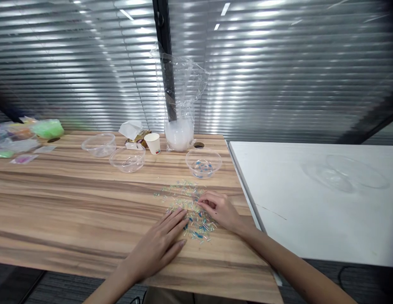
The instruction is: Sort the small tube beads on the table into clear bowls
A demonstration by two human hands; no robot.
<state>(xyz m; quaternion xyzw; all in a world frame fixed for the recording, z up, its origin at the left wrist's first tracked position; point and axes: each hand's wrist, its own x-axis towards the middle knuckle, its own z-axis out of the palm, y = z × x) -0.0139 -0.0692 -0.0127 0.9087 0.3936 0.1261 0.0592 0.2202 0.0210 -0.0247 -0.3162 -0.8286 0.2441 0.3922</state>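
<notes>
Small clear, greenish and blue tube-like pieces (201,228) lie scattered on the wooden table (72,202). My left hand (160,242) rests flat at the left edge of the scatter, fingers stretched out, thumb a little apart. At the right side of the pieces, my right hand (220,209) has thumb and index finger pinched together; whatever they hold, if anything, is too small to make out. Beyond the scatter stands a clear round bowl (203,164) with several blue pieces in it.
Two more clear bowls (99,145) stand back left, near a paper cup (153,143) and a tissue pack (137,139). A plastic bag (180,131) stands behind. Colourful packets (47,128) lie far left. A white table (279,185) adjoins on the right, bearing clear lids.
</notes>
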